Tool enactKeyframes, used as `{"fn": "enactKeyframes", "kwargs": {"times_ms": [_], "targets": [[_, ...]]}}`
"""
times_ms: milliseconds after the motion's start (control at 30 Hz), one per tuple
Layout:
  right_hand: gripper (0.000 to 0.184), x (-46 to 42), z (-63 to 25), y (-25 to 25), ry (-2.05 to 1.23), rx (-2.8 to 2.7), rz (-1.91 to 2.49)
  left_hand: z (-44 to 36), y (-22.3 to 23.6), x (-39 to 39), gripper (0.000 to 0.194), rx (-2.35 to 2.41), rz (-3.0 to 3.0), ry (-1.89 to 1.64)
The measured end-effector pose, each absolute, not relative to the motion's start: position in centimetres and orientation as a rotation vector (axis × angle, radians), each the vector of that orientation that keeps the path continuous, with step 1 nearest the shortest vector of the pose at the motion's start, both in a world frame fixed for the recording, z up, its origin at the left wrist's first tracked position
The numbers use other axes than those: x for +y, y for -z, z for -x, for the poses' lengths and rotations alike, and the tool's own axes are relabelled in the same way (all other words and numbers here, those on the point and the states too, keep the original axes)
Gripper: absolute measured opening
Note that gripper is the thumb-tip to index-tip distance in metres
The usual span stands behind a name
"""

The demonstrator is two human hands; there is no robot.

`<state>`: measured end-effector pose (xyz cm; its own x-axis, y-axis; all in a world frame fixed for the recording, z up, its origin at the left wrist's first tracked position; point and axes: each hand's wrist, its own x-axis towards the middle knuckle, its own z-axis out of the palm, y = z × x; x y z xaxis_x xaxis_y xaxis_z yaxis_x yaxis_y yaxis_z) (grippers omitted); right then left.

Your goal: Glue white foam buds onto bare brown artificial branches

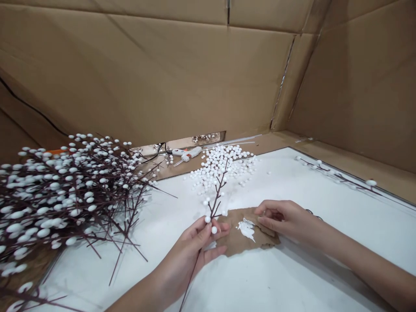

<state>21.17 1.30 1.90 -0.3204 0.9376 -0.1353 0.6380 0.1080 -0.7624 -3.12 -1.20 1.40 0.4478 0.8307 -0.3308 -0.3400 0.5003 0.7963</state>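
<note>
Fingers of the left hand (191,247) clenched around the thin dark stem of one artificial twig (217,195), with two white foam balls (214,230) just above the fingertips and a few more higher along the twig. Fingers of the right hand (279,219) curled loosely at the edge of one torn cardboard scrap (261,242), whether pinching anything small impossible to tell. On that scrap, between the two hands, one smear of white paste (246,229). Beneath scrap and hands, a white worktop (292,273). Beyond the held twig, one heap of loose white foam balls (221,167), far too many to count, partly on the white surface and partly on brown card. Behind the heap, one hot glue gun (190,152) lying on its side, near at least two long clear glue sticks (234,141). Off to the left, one large tangled pile of ball-studded branches (65,195), uncountable; off to the right, one single branch (338,177) near the worktop's far edge. All around, tall cardboard walls (146,73).
</note>
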Motion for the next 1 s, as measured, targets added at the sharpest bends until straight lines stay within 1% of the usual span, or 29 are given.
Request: {"fn": "enactKeyframes", "kwargs": {"times_ms": [300,533,733,900,1000], "targets": [[0.011,0.9,-20.7,-1.6,-1.104,-1.966,1.475,3.1,-1.5,-1.2,0.017,0.813,-0.746,-0.785],[0.013,0.8,-20.5,-1.8,-1.18,-1.962,1.423,2.9,-1.5,-1.2,0.019,0.832,-0.739,-0.787],[0.011,0.7,-19.9,-2.0,-1.043,-2.033,1.519,3.0,-1.5,-1.2,0.017,0.828,-0.75,-0.775],[0.011,0.5,-19.7,-1.8,-0.904,-2.105,1.513,3.0,-1.6,-1.2,0.015,0.839,-0.748,-0.777],[0.011,0.3,-19.7,-1.8,-0.878,-2.15,1.511,3.0,-1.6,-1.2,0.015,0.826,-0.753,-0.774]]}}
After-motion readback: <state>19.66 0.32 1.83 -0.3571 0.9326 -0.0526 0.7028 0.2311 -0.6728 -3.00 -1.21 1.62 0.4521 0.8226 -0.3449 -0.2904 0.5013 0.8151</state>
